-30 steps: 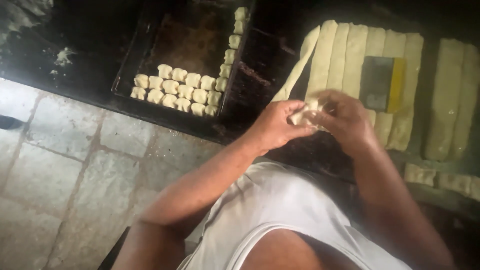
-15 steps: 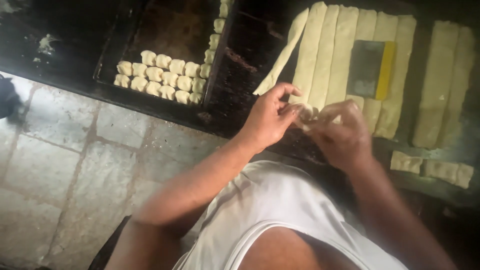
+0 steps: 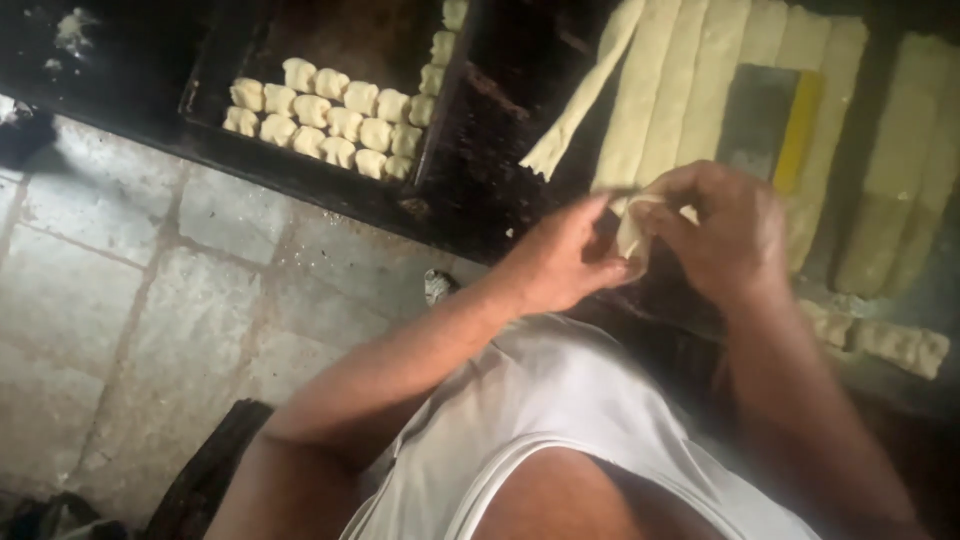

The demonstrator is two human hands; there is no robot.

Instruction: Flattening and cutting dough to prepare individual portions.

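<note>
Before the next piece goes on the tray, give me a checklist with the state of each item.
1. Dough piece held by both hands: ok, left hand and right hand pinch it.
2. Piece fully shaped: cannot tell, fingers cover it.
3. Bare room on the dark tray: ok, above the rows of shaped pieces.
4. Dough strips left: ok, several.
5. Scraper within reach: ok, on the strips.

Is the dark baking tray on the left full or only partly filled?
Partly filled. Shaped dough pieces line the dark baking tray along its near and right sides; its middle is bare.
</note>
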